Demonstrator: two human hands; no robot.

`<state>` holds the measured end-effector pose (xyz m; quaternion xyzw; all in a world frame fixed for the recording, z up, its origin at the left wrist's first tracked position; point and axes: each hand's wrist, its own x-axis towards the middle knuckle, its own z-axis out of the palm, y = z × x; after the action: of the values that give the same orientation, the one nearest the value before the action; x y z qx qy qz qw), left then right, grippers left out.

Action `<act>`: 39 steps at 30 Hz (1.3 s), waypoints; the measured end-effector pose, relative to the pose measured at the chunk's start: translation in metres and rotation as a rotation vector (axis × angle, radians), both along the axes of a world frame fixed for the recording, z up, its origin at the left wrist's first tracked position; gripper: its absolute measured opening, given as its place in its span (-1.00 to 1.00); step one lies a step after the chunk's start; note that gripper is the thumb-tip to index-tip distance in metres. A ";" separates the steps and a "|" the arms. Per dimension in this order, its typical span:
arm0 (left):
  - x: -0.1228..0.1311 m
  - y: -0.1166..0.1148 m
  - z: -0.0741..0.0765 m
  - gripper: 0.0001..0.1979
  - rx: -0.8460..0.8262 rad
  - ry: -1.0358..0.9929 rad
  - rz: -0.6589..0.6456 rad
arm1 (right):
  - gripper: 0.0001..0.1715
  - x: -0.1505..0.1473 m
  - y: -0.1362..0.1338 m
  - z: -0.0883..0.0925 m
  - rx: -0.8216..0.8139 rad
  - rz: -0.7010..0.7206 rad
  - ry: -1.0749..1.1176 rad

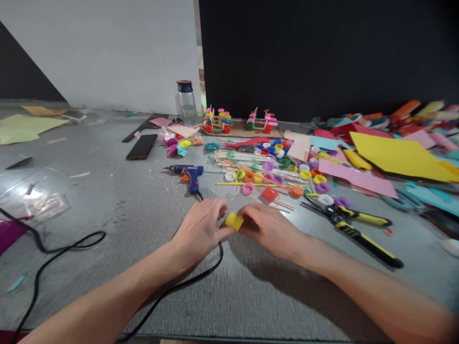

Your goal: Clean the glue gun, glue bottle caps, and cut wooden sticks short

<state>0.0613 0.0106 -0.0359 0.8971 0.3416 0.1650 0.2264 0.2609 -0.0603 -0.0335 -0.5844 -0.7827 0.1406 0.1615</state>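
Note:
Over the near middle of the grey table, a small yellow bottle cap (234, 221) sits between my two hands. My left hand (201, 229) has its thumb against the cap's lower left side, with the fingers curled. From the right, my right hand (267, 229) pinches the cap, its fingertips partly hidden behind it. Just beyond my left hand lies a blue hot glue gun (193, 177) on its side, its black cord (204, 273) running under my left wrist. A red cap-like piece (270, 194) and short wooden sticks (284, 205) lie past my right hand.
Black-and-yellow pliers (353, 229) lie at right. Loose coloured caps (248, 188) and bagged sticks (247, 157) spread across the middle. Two small toy cars (217, 122), a bottle (187, 102) and a phone (142, 146) are farther back; coloured sheets (398, 153) pile at right.

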 end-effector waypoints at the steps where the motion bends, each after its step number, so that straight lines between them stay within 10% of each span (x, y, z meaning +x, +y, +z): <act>1: 0.000 0.000 -0.001 -0.79 -0.001 -0.005 -0.003 | -0.86 -0.001 0.000 -0.001 0.001 -0.034 -0.006; 20: 0.002 0.002 -0.004 -0.76 0.084 -0.060 -0.168 | -0.83 -0.002 -0.002 -0.002 0.012 -0.068 0.023; 26: 0.002 0.005 -0.007 -0.76 0.109 -0.057 -0.169 | -0.52 -0.001 -0.003 -0.006 0.037 -0.071 0.010; 33: 0.001 0.009 -0.009 -0.73 0.141 -0.049 -0.145 | -0.87 0.032 -0.005 0.036 0.078 -0.133 -0.100; 39: 0.001 0.012 -0.011 -0.76 0.158 -0.065 -0.127 | -0.76 0.079 -0.005 0.053 0.077 -0.367 -0.321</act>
<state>0.0627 0.0222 -0.0464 0.9263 0.2625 0.2056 0.1758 0.3398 -0.0653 0.0196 -0.7252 -0.6837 -0.0156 0.0801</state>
